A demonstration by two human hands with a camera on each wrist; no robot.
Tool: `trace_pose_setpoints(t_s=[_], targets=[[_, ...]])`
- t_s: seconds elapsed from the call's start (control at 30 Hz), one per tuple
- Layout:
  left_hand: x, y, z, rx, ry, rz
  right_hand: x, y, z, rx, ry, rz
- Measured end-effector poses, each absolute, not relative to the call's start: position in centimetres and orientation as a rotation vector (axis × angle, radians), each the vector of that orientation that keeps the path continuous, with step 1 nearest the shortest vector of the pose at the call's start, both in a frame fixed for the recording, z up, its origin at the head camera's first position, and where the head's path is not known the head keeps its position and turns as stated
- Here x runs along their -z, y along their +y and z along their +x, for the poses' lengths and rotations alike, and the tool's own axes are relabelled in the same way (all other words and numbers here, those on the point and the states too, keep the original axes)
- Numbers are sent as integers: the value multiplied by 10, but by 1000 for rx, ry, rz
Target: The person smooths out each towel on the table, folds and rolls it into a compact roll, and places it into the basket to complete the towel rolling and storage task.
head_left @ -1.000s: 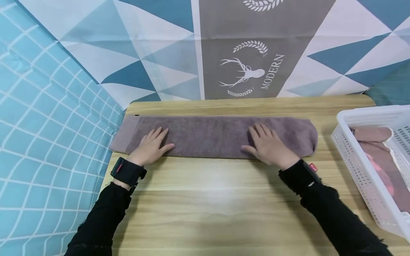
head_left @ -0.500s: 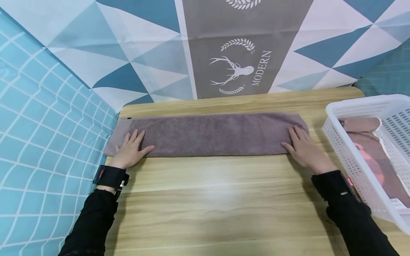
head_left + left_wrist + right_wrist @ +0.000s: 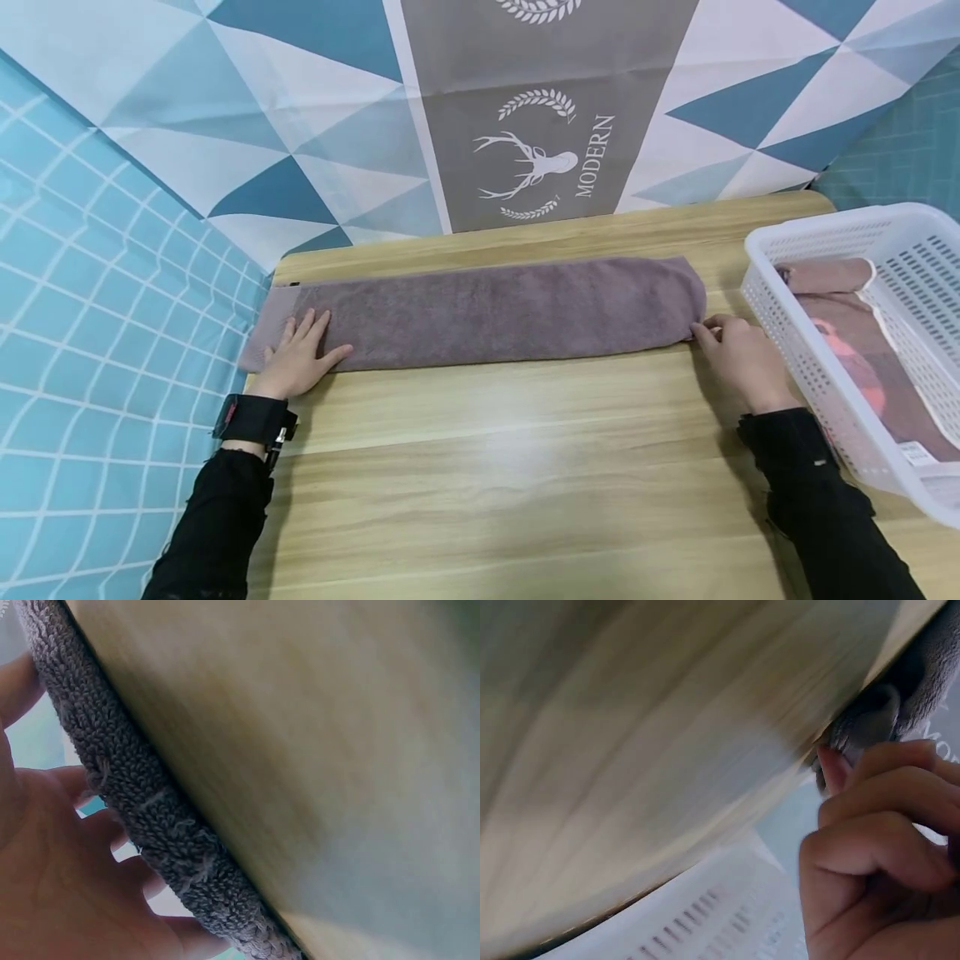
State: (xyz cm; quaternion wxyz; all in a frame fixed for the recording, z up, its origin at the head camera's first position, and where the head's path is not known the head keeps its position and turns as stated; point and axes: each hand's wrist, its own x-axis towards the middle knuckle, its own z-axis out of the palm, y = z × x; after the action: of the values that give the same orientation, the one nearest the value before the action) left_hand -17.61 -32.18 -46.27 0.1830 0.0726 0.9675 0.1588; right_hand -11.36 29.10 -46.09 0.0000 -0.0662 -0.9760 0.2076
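a: what just changed?

b: the right grip [image 3: 738, 358]. a moment ago it lay spread on the folded mauve towel [image 3: 487, 317]; now its fingers are curled and it pinches the near corner at that end.

a: and the left grip [image 3: 296, 358]?

b: still released, fingers spread, resting on the towel near its other end.

a: so the towel lies where?

b: on the tabletop [image 3: 510, 467], stretched out between both grips, with the white plastic basket [image 3: 806, 367] just right of the right grip.

a: meaning?

b: probably flat smoothing has given way to working that corner.
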Motion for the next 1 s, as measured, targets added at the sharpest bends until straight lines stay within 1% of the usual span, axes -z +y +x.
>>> trace_pose_setpoints(t_s=[0.2, 0.33, 0.43, 0.53, 0.63, 0.83, 1.0], targets=[[467, -325, -173, -472, 2724, 194, 457, 290, -123, -720, -3070, -223], [467, -329, -173, -490, 2732, 199, 451, 289, -124, -747, -3059, -337], [463, -330, -175, -490, 2733, 207, 449, 287, -124, -677, -2991, -413], [460, -329, -177, -478, 2724, 209, 450, 284, -122, -549, -2922, -407], [459, -327, -179, -479, 2706, 223, 450, 283, -120, -513, -2956, -405], [457, -333, -176, -497, 2693, 251, 449, 288, -117, -747, -3189, -402], [453, -347, -170, -464, 2726, 204, 453, 289, -117, -1141, -3075, -397]])
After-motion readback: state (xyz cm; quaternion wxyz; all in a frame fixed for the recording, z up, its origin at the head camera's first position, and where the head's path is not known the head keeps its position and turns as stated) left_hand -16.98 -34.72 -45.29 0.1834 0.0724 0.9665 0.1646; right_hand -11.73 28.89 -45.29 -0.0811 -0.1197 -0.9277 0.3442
